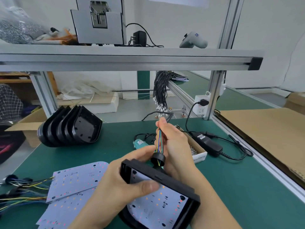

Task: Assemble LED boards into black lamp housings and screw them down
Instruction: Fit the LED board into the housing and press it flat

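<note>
On the green-matted counter, a row of nested black plastic lamp housings stands at the far left. Flat white LED boards lie near left. A small cardboard box of screws sits right of centre, a black power adapter just beyond it.

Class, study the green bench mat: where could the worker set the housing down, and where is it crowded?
Bare green mat lies between the stack of empty housings and the loose LED boards, and right of the hands toward the aluminium rail. Crowded: around the screw box, power adapter and cables.
</note>
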